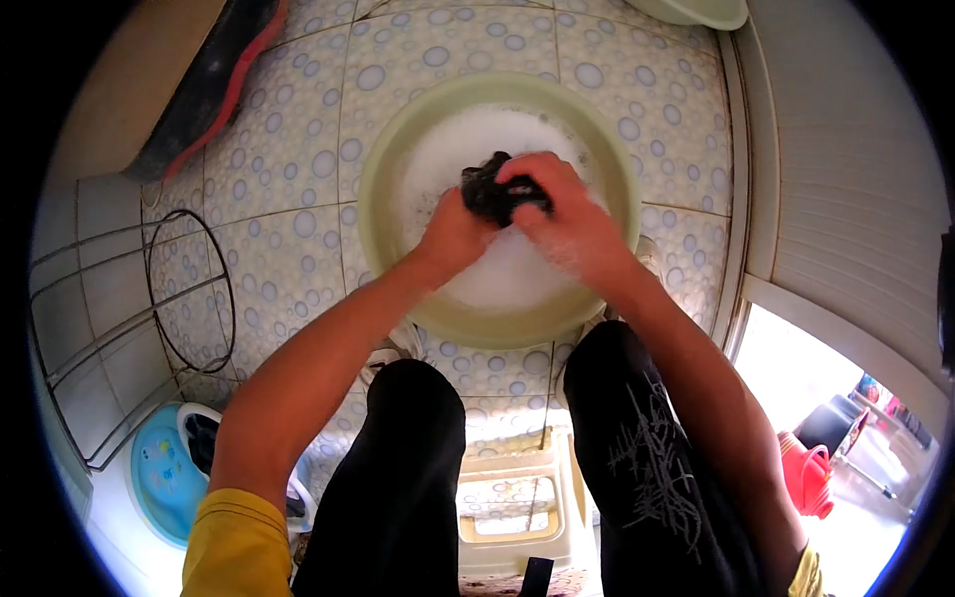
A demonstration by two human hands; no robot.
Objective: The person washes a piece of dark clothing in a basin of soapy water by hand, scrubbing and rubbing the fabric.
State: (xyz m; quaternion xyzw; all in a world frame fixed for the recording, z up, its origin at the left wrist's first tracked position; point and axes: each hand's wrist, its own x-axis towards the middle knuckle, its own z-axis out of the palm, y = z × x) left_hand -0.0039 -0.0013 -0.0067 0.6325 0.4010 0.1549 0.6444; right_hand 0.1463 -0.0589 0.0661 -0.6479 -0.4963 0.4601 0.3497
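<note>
A wet, bunched-up black cloth [494,196] is held between both hands above white suds [497,134] in a pale green basin [383,239]. My left hand [454,236] grips the cloth's left end, its fingers partly hidden by the cloth. From the right, my right hand [565,214] curls over the other end, with foam along the wrist side. Both hands are close together near the middle of the basin. The cloth's exact kind cannot be made out.
The basin stands on a bubble-patterned tiled floor [298,169]. A wire rack [149,298] and a blue tub [164,473] are at left. Between the knees shows a cream plastic stool [512,497]. At right are a door panel [846,179] and a red container [808,478].
</note>
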